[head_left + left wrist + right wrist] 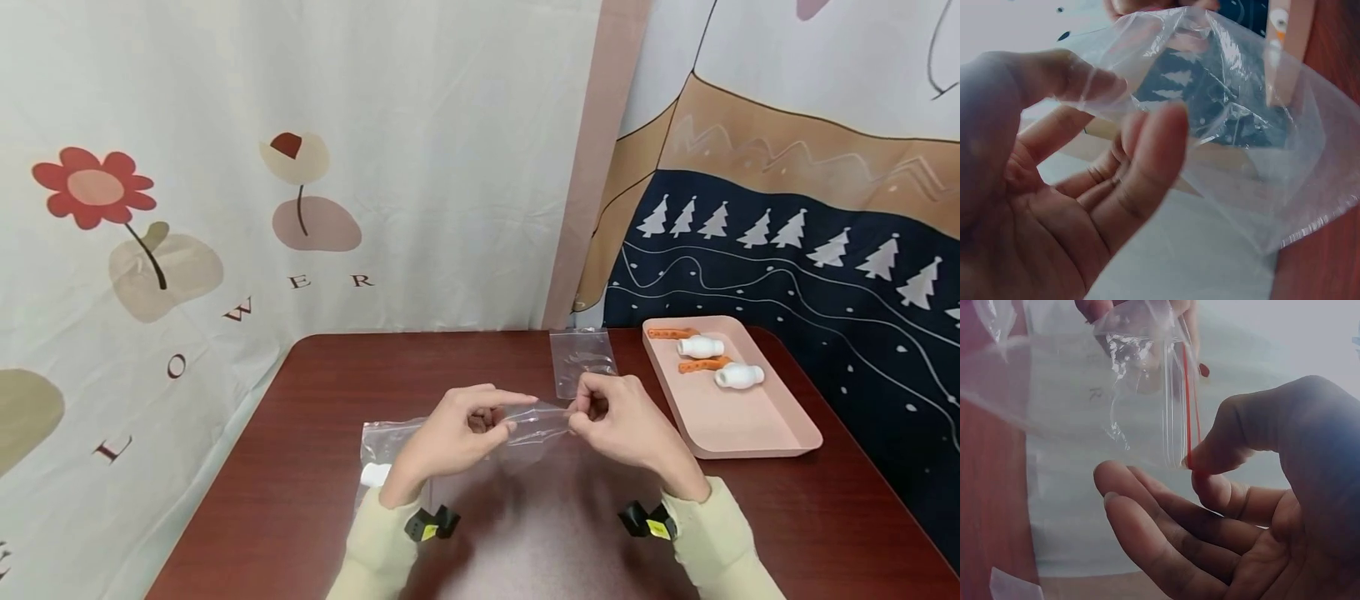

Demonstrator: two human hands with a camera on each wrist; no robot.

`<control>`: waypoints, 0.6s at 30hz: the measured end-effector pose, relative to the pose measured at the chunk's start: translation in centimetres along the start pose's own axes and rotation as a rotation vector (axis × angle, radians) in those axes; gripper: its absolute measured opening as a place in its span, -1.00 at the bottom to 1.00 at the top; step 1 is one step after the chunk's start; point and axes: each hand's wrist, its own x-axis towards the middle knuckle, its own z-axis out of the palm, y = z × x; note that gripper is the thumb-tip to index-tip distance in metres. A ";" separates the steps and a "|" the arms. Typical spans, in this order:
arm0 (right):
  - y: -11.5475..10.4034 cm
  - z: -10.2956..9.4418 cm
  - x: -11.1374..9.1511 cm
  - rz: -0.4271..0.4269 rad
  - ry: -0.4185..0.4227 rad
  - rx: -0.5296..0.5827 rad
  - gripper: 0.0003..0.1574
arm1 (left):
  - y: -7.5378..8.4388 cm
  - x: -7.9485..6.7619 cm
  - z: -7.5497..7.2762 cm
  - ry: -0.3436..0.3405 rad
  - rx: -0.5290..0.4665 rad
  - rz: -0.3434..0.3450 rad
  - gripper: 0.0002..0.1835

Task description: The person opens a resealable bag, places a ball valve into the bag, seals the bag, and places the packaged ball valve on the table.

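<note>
Inside the table's (465, 367) far edge, right hand (626, 423) is pinching a likely light, slippery bag's (536, 423) seal (1188, 394), seemingly best hold; left hand's (453, 429) grip unclear.

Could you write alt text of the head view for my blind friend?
A right hand pinches a clear plastic bag above a brown table, the left hand at its other end. A pink tray at right holds white pieces and orange strips; two more clear bags lie nearby.

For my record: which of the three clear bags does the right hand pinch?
The raised bag, its red-lined edge in the right hand; the other two lie on the table, one beside the pink tray, one near the left sleeve.
</note>
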 end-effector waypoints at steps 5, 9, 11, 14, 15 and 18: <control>0.3 0.0 0.3 0.052 -0.062 0.110 -0.74 | -0.3 0.0 -0.3 -0.074 -0.199 -0.081 -0.58; 0.5 0.2 0.4 0.086 -0.087 0.201 -0.81 | -0.5 0.3 0.1 -0.039 -0.267 -0.107 -0.62; 0.7 0.3 0.4 0.097 -0.090 0.225 -0.84 | -0.7 0.4 0.4 -0.014 -0.290 -0.118 -0.63; 0.7 0.3 0.4 0.104 -0.086 0.239 -0.84 | -0.7 0.5 0.7 0.022 -0.291 -0.132 -0.65; 0.7 0.3 0.5 0.105 -0.085 0.240 -0.83 | -0.7 0.5 0.8 0.036 -0.285 -0.140 -0.65; 0.6 0.2 0.6 0.105 -0.083 0.242 -0.83 | -0.5 0.5 0.9 0.085 -0.236 -0.156 -0.63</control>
